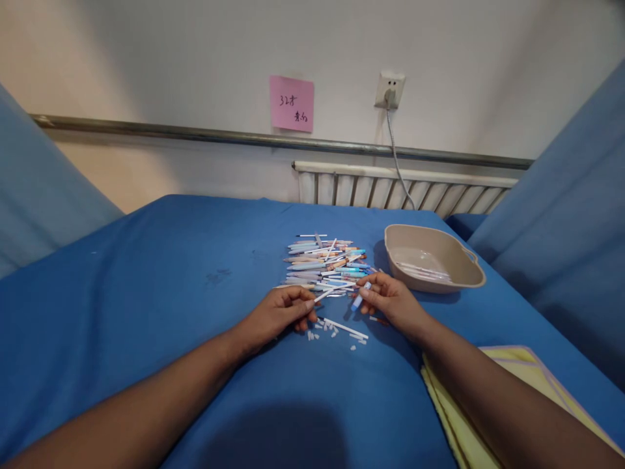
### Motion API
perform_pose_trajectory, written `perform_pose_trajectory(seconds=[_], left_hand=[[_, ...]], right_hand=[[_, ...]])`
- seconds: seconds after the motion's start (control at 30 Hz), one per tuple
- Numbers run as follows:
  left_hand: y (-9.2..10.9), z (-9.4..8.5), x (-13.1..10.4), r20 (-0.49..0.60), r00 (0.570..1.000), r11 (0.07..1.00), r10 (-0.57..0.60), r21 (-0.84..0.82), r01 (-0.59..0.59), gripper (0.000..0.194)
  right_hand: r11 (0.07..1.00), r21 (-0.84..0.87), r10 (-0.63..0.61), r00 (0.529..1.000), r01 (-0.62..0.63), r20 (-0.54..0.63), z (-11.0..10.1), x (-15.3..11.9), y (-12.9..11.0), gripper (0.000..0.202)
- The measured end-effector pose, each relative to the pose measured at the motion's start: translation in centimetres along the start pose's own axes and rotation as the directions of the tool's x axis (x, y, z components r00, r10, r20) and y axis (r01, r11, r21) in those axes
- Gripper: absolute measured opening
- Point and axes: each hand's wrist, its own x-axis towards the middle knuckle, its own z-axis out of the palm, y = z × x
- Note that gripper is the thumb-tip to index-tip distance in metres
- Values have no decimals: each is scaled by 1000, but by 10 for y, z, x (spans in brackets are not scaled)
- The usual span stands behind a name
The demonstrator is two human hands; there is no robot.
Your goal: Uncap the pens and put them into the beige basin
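My left hand [290,309] pinches a thin white pen refill [324,295] between thumb and fingers, its far end pointing up and to the right. Between the thumb and fingers of my right hand [383,296] is a short pale-blue pen barrel [361,297], held tilted. Just beyond both hands lies a pile of pens and pen parts [312,266] in pale blue, peach, brown and white. On the cloth between my hands rests another white refill [346,327] with a dark tip. Small whitish bits [334,331] are scattered around it.
A beige plastic basket [466,277] with several slim pens inside stands right of the pile. A folded yellow towel [517,365] lies under my right forearm. Blue cloth [146,286] covers the table. Behind are a radiator [361,185], a metal rail and a plugged-in cable [396,153].
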Motion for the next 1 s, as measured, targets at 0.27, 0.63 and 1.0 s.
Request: perform_pose_trajectory(seconds=[0.27, 0.63, 1.0], left_hand=[[-1, 5, -1, 12, 1000, 998, 0, 63, -1, 24], [5, 7, -4, -2, 999, 990, 43, 134, -43, 22], [13, 10, -10, 26, 991, 948, 128, 289, -130, 21]], right_hand=[[998, 47, -55, 995, 51, 78, 5, -2, 4, 35], [965, -157, -187, 970, 211, 156, 14, -16, -8, 33], [942, -256, -195, 974, 219, 113, 10, -14, -7, 14]])
